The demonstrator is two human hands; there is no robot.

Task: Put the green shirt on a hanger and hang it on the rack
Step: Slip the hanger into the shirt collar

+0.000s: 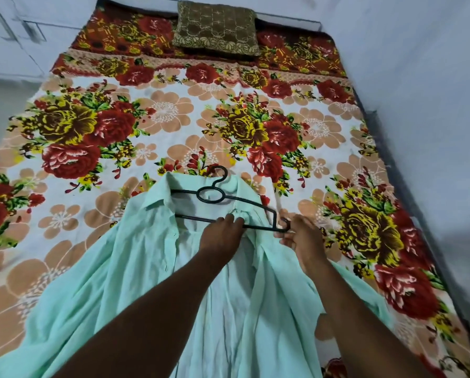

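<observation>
The right hand [296,236] pinches the black hanger [228,205] at its end; the left hand [223,233] grips the hanger's lower bar along with collar cloth. Under the hanger, the green shirt [119,282] lies open (rather crumpled) on the floral bedsheet [92,126].

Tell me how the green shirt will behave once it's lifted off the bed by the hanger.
The green shirt looks thin and wrinkled, so it will likely hang limp. Only its left shoulder seems threaded on the black hanger, so it may slide off. It probably weighs little.
</observation>
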